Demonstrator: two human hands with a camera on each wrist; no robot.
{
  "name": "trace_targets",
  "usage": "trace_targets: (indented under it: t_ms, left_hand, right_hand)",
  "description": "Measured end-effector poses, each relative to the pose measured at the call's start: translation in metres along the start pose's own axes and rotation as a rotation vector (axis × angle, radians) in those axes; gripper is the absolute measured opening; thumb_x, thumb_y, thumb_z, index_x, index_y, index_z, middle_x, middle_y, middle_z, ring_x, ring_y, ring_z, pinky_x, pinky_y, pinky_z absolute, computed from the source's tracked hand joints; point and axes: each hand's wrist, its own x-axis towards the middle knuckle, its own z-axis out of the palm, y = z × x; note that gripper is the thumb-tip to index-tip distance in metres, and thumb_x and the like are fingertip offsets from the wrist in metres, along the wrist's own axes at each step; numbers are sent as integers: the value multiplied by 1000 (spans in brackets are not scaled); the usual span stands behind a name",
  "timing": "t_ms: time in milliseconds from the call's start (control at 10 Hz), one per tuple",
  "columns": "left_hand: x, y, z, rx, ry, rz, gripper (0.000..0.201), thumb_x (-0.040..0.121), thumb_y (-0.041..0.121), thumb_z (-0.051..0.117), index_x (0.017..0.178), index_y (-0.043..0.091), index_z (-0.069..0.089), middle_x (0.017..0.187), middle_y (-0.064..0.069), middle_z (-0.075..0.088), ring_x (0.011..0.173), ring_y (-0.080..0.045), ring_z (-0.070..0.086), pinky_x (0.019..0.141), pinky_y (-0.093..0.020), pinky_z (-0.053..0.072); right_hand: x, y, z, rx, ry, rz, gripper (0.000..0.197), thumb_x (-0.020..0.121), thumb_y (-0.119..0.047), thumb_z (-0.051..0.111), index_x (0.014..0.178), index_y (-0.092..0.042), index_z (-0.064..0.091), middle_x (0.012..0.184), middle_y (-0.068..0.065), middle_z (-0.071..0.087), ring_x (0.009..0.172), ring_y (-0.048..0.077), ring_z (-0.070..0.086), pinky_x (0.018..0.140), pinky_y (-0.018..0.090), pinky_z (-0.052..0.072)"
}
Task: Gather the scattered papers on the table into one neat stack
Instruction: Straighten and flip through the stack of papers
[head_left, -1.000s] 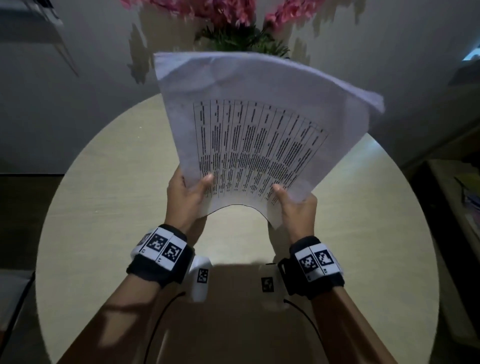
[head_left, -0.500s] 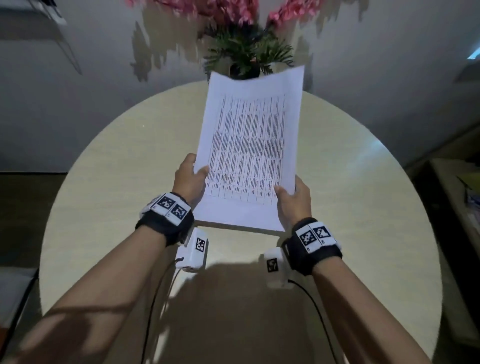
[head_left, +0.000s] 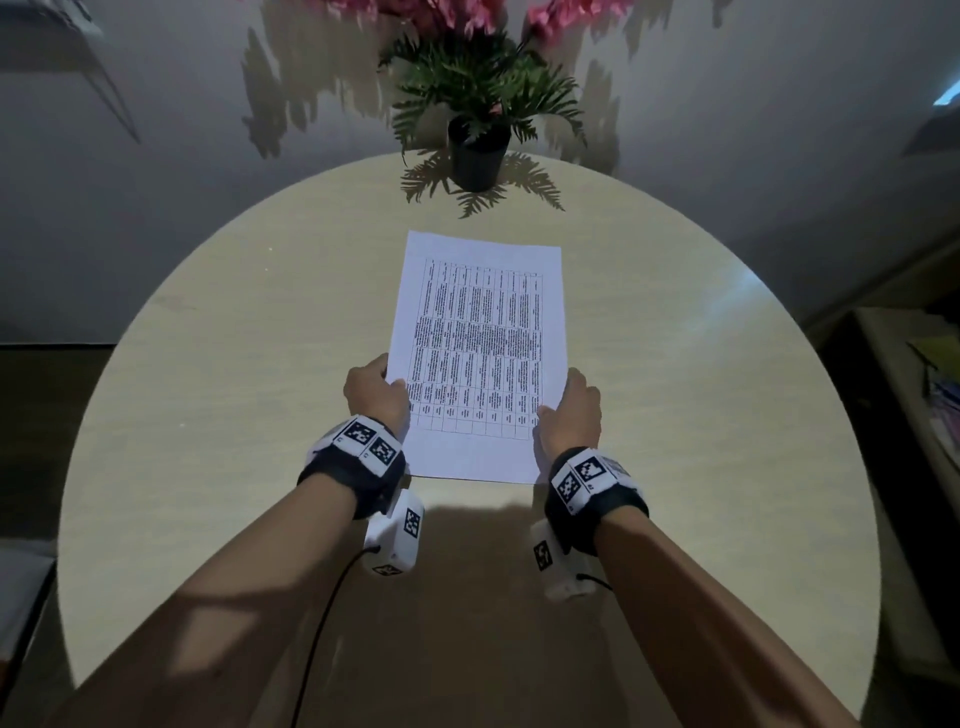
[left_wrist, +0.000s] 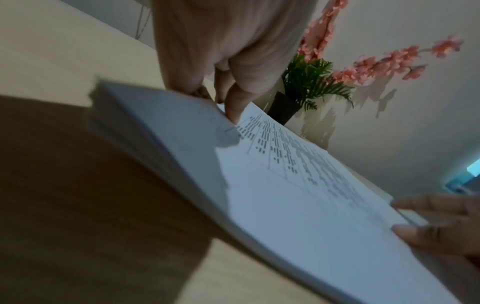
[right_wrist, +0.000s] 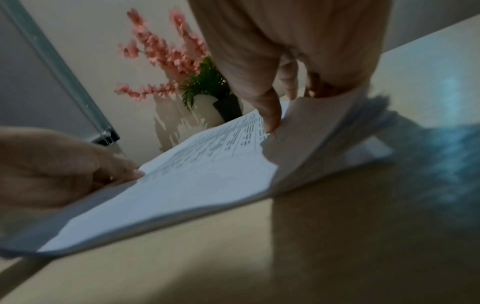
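Both hands held the papers (head_left: 480, 353) low over the round counter (head_left: 218, 395): left hand (head_left: 375, 396) and right hand (head_left: 570, 410) each pinched a side edge, thumb on top, fingers beneath. A potted plant (head_left: 478, 140) stood beyond.

One stack of papers (head_left: 478, 358), two hands, left (head_left: 375, 397) and right (head_left: 570, 413), one potted plant (head_left: 478, 150), one round surface (head_left: 234, 389)

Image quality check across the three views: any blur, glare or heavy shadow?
Head view: sharp, table bowed by the wide lens, person's shadow dark on its near edge. Left wrist: paper stack blurred along its near edge. Right wrist: soft overall, bluish glare on the tabletop at right.
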Motion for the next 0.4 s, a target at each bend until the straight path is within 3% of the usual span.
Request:
trace_targets:
  t_ms: [100,200,300,400]
  left_hand:
    - [3,-1,6,91,34,-42,36,88,-6,45,123,-13,51,113,-32,54,111,-45,55,91,-36,47]
    - [1,0,11,268,29,-21,32,91,0,44,120,-13,47,119,-33,42,113,-50,46,97,-47,45]
    - [2,3,6,377,-4,5,32,93,7,46,123,-5,48,124,-30,40,112,-44,46,94,-44,44]
    - [8,-5,-3,281,-55,30,30,90,8,53,112,-13,50,111,-35,50,103,-46,53,86,-45,47]
  right_hand:
    - [-1,1,1,-147,3,-66,51,91,-1,45,138,-16,32,131,15,32,114,36,40,83,40,42]
    - [-2,3,4,-335,-15,-57,43,92,-8,46,132,-22,38,137,12,27,118,34,33,81,42,39]
    - [2,-3,1,-382,-66,-59,41,94,-14,44,133,-27,36,142,9,23,120,34,29,80,43,36]
    - [-4,10,-8,-275,-120,-64,48,96,-23,39,141,-33,25,146,5,21,122,34,28,79,41,32]
